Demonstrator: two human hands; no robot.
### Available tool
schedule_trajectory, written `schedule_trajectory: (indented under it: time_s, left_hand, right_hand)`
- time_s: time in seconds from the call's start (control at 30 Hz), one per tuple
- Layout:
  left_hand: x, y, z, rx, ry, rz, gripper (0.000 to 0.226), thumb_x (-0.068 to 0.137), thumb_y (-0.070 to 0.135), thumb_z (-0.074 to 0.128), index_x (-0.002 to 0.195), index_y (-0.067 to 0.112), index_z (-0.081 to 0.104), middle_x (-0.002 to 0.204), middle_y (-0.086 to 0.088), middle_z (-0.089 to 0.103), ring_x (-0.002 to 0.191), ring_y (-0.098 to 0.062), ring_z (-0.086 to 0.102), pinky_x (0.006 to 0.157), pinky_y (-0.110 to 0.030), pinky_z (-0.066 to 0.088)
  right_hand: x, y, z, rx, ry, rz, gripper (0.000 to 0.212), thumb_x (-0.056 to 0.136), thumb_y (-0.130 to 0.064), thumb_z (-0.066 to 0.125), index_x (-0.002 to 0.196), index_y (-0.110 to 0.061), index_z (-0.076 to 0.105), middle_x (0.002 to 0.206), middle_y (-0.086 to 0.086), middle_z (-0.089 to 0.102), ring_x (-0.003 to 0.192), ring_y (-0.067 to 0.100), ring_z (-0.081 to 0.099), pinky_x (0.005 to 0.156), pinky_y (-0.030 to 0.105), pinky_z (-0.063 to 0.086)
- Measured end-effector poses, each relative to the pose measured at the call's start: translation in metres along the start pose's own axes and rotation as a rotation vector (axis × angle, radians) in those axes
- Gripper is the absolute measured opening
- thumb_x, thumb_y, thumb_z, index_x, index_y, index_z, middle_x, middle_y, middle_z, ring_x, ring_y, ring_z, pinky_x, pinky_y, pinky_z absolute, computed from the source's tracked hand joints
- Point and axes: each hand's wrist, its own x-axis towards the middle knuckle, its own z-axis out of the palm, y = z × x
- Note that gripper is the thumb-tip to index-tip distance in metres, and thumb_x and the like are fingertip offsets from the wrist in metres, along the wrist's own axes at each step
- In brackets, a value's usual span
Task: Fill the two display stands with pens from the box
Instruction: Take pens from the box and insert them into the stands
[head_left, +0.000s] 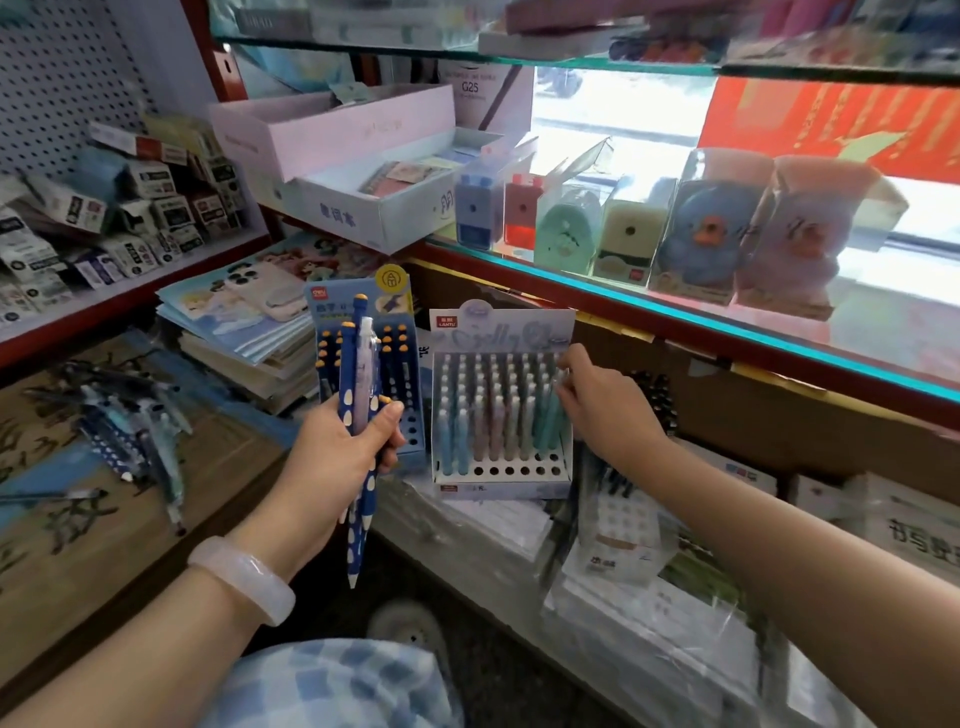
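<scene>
A: Holding a bunch of pens (359, 415) upright, the left hand (337, 457) has fingers + thumb curled round them, tips pointing down, caps up. Mostly navy w/ pale dots, one lilac in the mix

B: And the right hand (605, 400)?

A: It's at the top right corner of the pastel stand (501, 405), fingers bent in among the back-row caps. Whether it pinches a pen or only touches can't be told, too blurry

B: So which stand takes the bunch?

A: Prob the blue stand (366, 364), which sits right behind the left hand, just beside the pastel one on its left. Its pens match the navy ones. Open holes show low at its front; the pastel stand's front row is also bare

B: Key relation, then?

A: Pens' long axis runs near vertical, same as the holes' line, so each needs only a short move fwd + down. Left hand is nearer the blue stand, right hand nearer the pastel. More pens lie loose in the box (124, 415), well apart at far left
</scene>
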Motion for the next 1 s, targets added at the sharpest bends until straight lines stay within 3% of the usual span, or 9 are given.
schedule_trajectory:
  time_s: [0.07, 0.2, 0.47, 0.57, 0.67, 0.77, 0.87, 1.0]
  left_hand:
    - [-0.001, -0.001, 0.001, -0.009, 0.003, 0.002, 0.018, 0.091, 0.015, 0.055, 0.075, 0.008, 0.056, 0.052, 0.005, 0.059, 0.047, -0.006, 0.053, 0.050, -0.021, 0.045]
    - [-0.004, -0.002, 0.001, 0.001, 0.000, 0.005, 0.017, 0.091, 0.015, 0.055, 0.075, 0.007, 0.056, 0.053, 0.004, 0.059, 0.047, -0.007, 0.053, 0.050, -0.021, 0.045]
    - [-0.007, 0.004, -0.002, -0.051, -0.040, -0.048, 0.020, 0.091, 0.016, 0.055, 0.073, 0.007, 0.060, 0.055, 0.001, 0.063, 0.050, -0.008, 0.058, 0.053, -0.023, 0.049]
    - [-0.008, 0.006, -0.004, -0.079, -0.056, -0.055, 0.020, 0.090, 0.017, 0.056, 0.072, 0.009, 0.061, 0.059, -0.002, 0.064, 0.052, -0.011, 0.059, 0.058, -0.028, 0.050]
    - [-0.010, 0.008, -0.003, -0.112, -0.047, -0.053, 0.021, 0.090, 0.019, 0.054, 0.072, 0.009, 0.059, 0.056, -0.002, 0.065, 0.050, -0.010, 0.059, 0.053, -0.024, 0.051]
    - [-0.008, 0.008, -0.008, -0.163, 0.013, -0.051, 0.026, 0.092, 0.018, 0.051, 0.071, 0.004, 0.059, 0.054, -0.002, 0.065, 0.050, -0.010, 0.061, 0.050, -0.020, 0.052]
    - [-0.006, 0.007, -0.019, -0.216, 0.099, -0.071, 0.026, 0.091, 0.020, 0.052, 0.078, 0.000, 0.060, 0.058, -0.003, 0.067, 0.055, -0.013, 0.066, 0.052, -0.022, 0.054]
    - [-0.006, 0.003, -0.032, -0.245, 0.160, -0.098, 0.027, 0.092, 0.023, 0.053, 0.091, -0.002, 0.064, 0.073, -0.004, 0.072, 0.069, -0.016, 0.070, 0.055, -0.023, 0.055]
  right_hand:
    - [-0.002, 0.001, 0.003, -0.002, -0.027, -0.016, 0.020, 0.100, -0.024, 0.040, 0.117, -0.015, 0.038, 0.086, -0.003, 0.058, 0.070, 0.014, 0.058, 0.064, 0.029, 0.050]
    - [-0.006, 0.007, 0.014, -0.167, -0.099, -0.055, 0.013, 0.100, -0.023, 0.038, 0.110, -0.014, 0.040, 0.090, 0.005, 0.063, 0.073, 0.024, 0.062, 0.069, 0.042, 0.054]
    - [0.000, -0.001, 0.004, -0.186, -0.036, -0.041, 0.019, 0.098, -0.027, 0.042, 0.106, -0.015, 0.054, 0.090, 0.003, 0.064, 0.078, 0.022, 0.061, 0.071, 0.040, 0.053]
    - [0.000, -0.029, -0.008, 0.077, 0.040, -0.068, 0.021, 0.096, -0.026, 0.049, 0.112, -0.018, 0.061, 0.099, -0.001, 0.067, 0.085, 0.015, 0.063, 0.078, 0.031, 0.053]
    - [-0.007, -0.072, -0.015, 0.408, -0.217, -0.152, 0.024, 0.095, -0.023, 0.052, 0.115, -0.017, 0.062, 0.096, -0.006, 0.066, 0.083, 0.012, 0.064, 0.079, 0.026, 0.056]
    - [-0.014, -0.104, -0.006, 0.532, -0.470, -0.201, 0.024, 0.096, -0.023, 0.052, 0.114, -0.012, 0.062, 0.086, -0.010, 0.062, 0.076, 0.003, 0.062, 0.073, 0.018, 0.055]
    - [-0.018, -0.121, 0.005, 0.792, -0.598, -0.081, 0.023, 0.097, -0.020, 0.051, 0.107, -0.005, 0.064, 0.091, 0.003, 0.069, 0.081, 0.009, 0.065, 0.077, 0.021, 0.056]
    - [-0.019, -0.139, 0.013, 0.890, -0.609, -0.058, 0.026, 0.094, -0.020, 0.055, 0.110, -0.001, 0.064, 0.091, 0.006, 0.067, 0.075, 0.006, 0.063, 0.065, 0.011, 0.052]
